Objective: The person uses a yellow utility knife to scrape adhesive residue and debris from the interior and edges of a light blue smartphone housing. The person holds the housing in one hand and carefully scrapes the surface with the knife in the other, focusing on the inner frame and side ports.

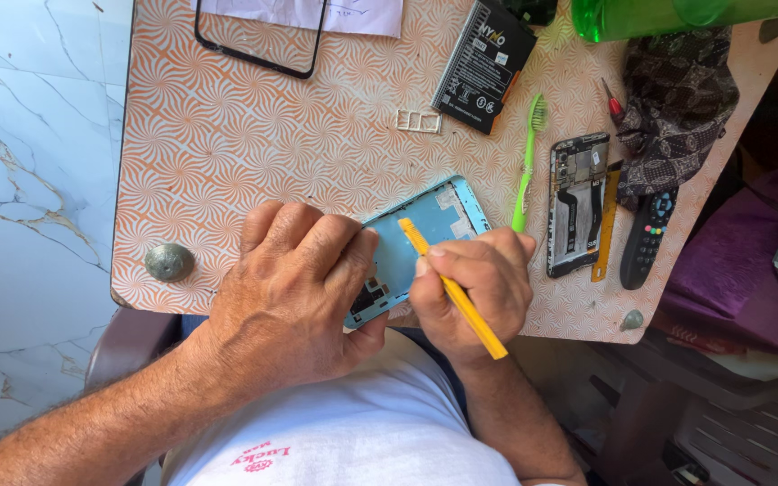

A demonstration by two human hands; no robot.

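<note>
A light blue phone back shell [427, 225] lies open side up near the front edge of the patterned table [227, 144]. My left hand [290, 288] presses down on its near end and covers that part. My right hand [479, 288] grips a flat yellow pry tool [450, 288] like a pen, its tip resting inside the shell.
A phone board in a frame [576, 202], a yellow ruler-like strip [607, 220] and a black remote [646, 238] lie to the right. A green toothbrush [526, 166], a black battery [483, 63], a SIM tray [419, 121], a black screen bezel [258, 40], a dark cloth [677, 99], a green bottle [668, 16].
</note>
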